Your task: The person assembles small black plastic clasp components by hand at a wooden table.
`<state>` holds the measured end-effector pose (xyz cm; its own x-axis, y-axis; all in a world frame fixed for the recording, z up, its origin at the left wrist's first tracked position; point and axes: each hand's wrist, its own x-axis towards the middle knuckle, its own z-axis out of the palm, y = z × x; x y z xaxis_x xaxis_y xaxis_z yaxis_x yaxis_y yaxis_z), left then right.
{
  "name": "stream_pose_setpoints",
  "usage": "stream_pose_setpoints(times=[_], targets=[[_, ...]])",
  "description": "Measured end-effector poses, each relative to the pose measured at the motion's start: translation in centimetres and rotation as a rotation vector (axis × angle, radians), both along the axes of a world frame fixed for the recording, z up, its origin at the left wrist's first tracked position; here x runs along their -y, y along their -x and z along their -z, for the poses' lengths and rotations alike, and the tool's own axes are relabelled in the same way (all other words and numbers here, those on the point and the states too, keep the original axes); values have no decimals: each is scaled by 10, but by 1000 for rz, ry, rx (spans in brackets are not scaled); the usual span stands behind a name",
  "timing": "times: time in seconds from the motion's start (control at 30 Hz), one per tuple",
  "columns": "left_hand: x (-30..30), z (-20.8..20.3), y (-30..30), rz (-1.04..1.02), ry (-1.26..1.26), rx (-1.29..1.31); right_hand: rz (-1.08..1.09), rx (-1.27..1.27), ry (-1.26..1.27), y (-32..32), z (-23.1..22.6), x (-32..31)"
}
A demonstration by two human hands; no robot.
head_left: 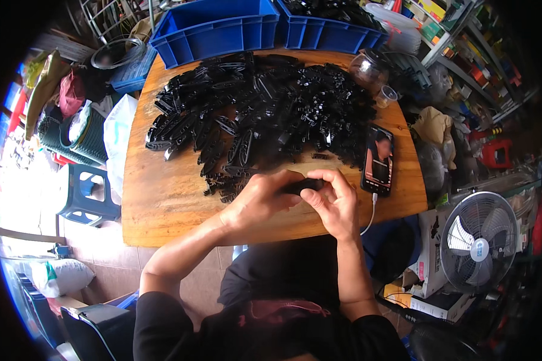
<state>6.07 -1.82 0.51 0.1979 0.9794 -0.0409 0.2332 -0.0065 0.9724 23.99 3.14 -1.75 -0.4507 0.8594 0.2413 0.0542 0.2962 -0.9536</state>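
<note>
Sleeves point(162, 325) of black cloth lay nearest, and bare forearms point(183, 256) ran from them over the near edge of a light-brown wooden table point(156, 210). Above its near part, the left hand point(259, 195) had its fingers curled about the left end of a small, elongated black plastic piece point(301, 186); where those fingertips pressed could not be told, as the hand hid them. The right hand point(337, 204) grasped the piece's other end between thumb and bent forefinger.

Just left of the left hand sat a small heap of toothed black parts point(223, 188). To the right of the right hand lay a black smartphone point(379, 162), its screen lit, with a white cable point(372, 213) at its lower end. Beyond the hands spread a broad pile of glossy black plastic parts point(241, 90), long slender ones toward the left and smaller ones toward the right. A clear, round plastic jar point(368, 71) stood near the pile's right side.

At the far edge stood two blue, ribbed plastic bins point(217, 42), the right one holding more black parts.
</note>
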Motion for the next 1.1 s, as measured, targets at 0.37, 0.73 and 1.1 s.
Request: stream_pose_setpoints(times=[0.37,0.73,1.1], targets=[[-58,-7,34,-467,-539,-711,279,218,-431,-15,-24,-55],[-73,22,57,-369,-488,-1104,129,373,-456,-4,9,-58],[-48,-5,50,-204,288,667,89,113,-670,2,-32,-24]])
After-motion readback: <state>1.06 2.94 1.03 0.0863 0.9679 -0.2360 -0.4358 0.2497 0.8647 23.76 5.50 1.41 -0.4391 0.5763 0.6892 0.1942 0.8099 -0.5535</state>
